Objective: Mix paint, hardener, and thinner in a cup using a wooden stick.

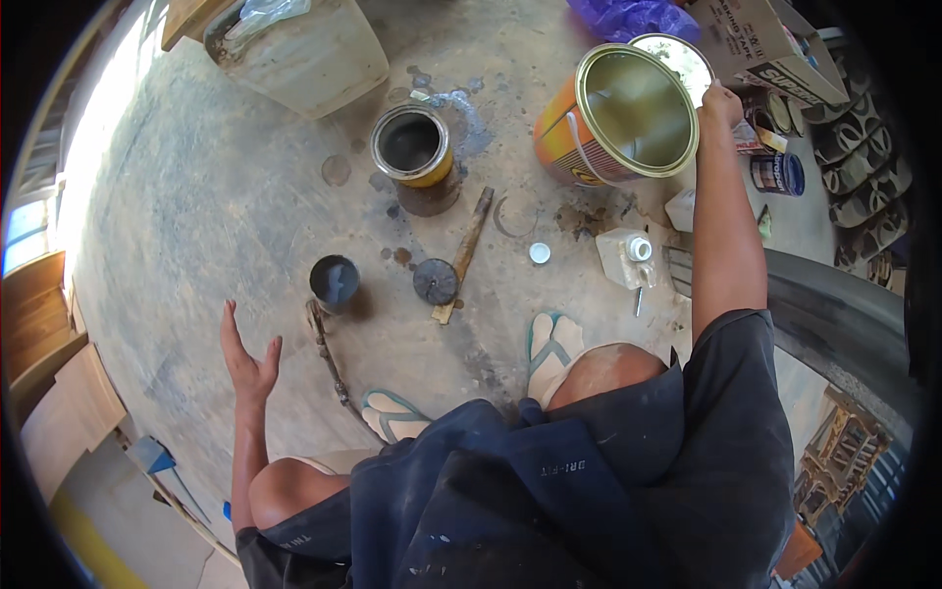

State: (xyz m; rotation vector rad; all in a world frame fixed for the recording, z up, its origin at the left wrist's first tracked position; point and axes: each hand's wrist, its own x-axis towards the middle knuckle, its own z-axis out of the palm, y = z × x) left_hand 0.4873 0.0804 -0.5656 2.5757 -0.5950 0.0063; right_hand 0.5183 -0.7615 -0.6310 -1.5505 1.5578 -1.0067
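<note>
My right hand (pixel 721 106) reaches out to the far right and is closed at the right rim of a large orange and yellow paint can (pixel 561 137). Cloudy liquid shows inside this can, and its wire handle hangs down the near side. My left hand (pixel 250 363) is held out over the floor, fingers apart and holding nothing. The nearest thing to it is a small dark cup (pixel 335 283) with grey liquid inside. Farther off stands an open yellow tin (pixel 410 147) with a dark inside. A flat wooden stick (pixel 475 236) lies beside a dark round lid (pixel 435 282).
A white plastic bottle (pixel 618 257) stands uncapped, its white cap (pixel 540 253) on the floor nearby. A thin stick (pixel 329 353) lies near my left sandal. At the back are a whitish tub (pixel 304 69), a purple bag (pixel 638 18) and a cardboard box (pixel 760 44).
</note>
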